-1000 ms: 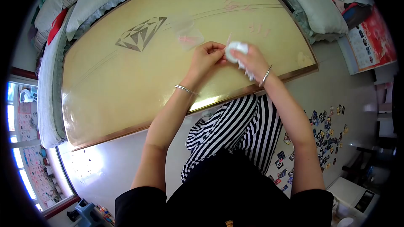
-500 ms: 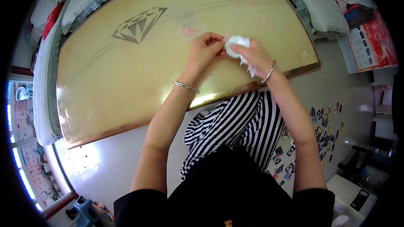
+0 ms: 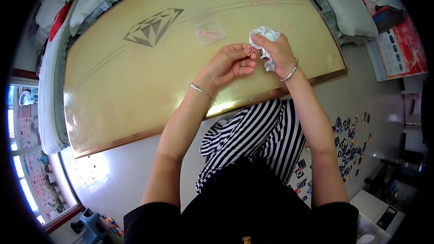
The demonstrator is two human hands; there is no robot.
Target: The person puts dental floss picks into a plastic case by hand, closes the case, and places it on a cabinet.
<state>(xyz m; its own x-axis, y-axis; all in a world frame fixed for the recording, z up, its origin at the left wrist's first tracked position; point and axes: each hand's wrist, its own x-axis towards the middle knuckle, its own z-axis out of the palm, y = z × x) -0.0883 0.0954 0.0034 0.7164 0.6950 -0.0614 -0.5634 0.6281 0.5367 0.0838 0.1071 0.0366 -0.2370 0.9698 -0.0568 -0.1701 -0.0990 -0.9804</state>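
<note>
My left hand (image 3: 229,64) is over the table, thumb and index finger pinched on a small, thin pink piece (image 3: 251,51); its other fingers are loosely curled. What kind of piece it is cannot be made out. Close beside it, my right hand (image 3: 281,54) grips a crumpled white tissue (image 3: 263,32), with the thumb pressed on top and an end hanging below. The fingertips of both hands nearly meet at the pink piece. Beyond my left hand lies a clear plastic bag (image 3: 209,28) with a few pink pieces (image 3: 206,34) in it.
More thin pink pieces (image 3: 264,0) lie at the far side of the yellowish glossy table (image 3: 135,90), and others (image 3: 287,25) lie to the right. A pale sofa (image 3: 334,4) borders the table. Many small cards (image 3: 348,144) are scattered on the floor to the right.
My left hand has turned so that its palm and fingers show more, and moved slightly right. My right hand, still with the tissue, has shifted a little right, and its grip is more visible.
</note>
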